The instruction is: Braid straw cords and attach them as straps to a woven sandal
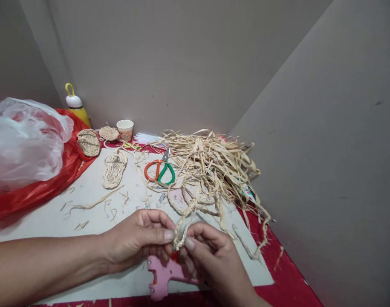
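Observation:
A braided straw cord (181, 226) is bent into a small loop between my two hands. My left hand (143, 236) pinches the loop's left side with thumb and forefinger. From the right, my right hand (207, 251) grips the same loop near its lower end. The cord's tail runs up and away to the loose braid beyond. Beneath my hands lies a pink glue gun (163, 277), partly hidden by my fingers. A woven straw sole shape (114, 169) rests on the board. Scissors (161, 169) with one orange and one green handle lie further back.
A heap of dry straw strips (210, 162) covers the back right of the white board (86, 264). At left sit plastic bags (25, 145). Behind stand a paper cup (125, 130), a yellow bottle (76, 106) and woven straw pieces (88, 143). Grey walls enclose the table.

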`<state>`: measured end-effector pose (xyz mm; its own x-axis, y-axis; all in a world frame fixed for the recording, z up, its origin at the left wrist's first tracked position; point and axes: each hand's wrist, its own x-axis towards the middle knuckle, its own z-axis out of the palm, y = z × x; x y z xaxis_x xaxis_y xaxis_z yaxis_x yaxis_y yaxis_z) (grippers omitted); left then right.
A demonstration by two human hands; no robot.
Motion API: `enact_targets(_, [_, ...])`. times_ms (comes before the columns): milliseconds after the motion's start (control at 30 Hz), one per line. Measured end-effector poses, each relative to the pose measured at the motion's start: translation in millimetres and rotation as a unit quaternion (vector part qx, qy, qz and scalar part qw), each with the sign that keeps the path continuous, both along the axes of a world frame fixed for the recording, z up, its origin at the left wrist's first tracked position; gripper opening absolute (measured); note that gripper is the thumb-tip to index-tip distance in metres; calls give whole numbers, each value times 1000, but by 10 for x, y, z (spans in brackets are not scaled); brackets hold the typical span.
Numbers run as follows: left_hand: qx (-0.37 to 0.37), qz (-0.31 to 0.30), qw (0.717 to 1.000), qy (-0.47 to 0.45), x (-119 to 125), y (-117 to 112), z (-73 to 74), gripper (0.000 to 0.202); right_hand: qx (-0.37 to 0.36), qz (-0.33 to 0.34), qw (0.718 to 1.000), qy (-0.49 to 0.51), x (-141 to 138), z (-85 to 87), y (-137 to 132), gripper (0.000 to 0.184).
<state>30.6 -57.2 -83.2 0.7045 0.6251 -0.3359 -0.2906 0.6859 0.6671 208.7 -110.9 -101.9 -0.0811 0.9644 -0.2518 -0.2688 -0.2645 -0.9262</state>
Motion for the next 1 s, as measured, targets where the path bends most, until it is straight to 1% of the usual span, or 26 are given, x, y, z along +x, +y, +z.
enact_targets(100, [8, 1, 1000, 1, 13, -5, -5, 25, -19, 25, 998, 46, 2, 108, -28, 27])
enact_targets(200, [10, 3, 1000, 1, 22, -11, 1, 25, -17, 47, 996, 70, 15, 197, -54, 29])
enact_targets(267, [8, 2, 1000, -4, 21, -12, 9, 25, -13, 38, 998, 44, 22, 195, -55, 29])
enact_targets(400, [-6, -1, 1000, 0, 11, -8, 22, 26, -3, 12, 1000, -2, 41, 92, -4, 28])
enact_targets(467, [-14, -8, 1000, 2, 9, -7, 21, 27, 25, 6, 1000, -19, 55, 58, 33, 27])
enact_targets(567, [-23, -26, 999, -3, 11, -13, 14, 26, 102, -4, 993, -65, 72, 69, 76, 24])
enact_targets(700, [-33, -46, 998, -7, 12, -29, -2, 23, 216, -17, 965, -145, 92, 102, 97, 24])
enact_targets(767, [-33, -57, 998, -6, 6, -37, -18, 24, 250, -29, 949, -188, 102, 92, 96, 24])
enact_targets(800, [-34, -61, 998, -6, 2, -41, -28, 24, 256, -32, 945, -200, 104, 82, 94, 25])
enact_targets(867, [-36, -66, 997, -5, -4, -45, -47, 23, 235, -32, 952, -192, 98, 62, 95, 26])
enact_targets(933, [-37, -66, 997, -5, -6, -47, -57, 24, 190, -23, 971, -144, 77, 48, 102, 26])
enact_targets(1000, [-41, -69, 997, -1, -3, -47, -53, 26, 146, -13, 985, -87, 50, 39, 114, 32])
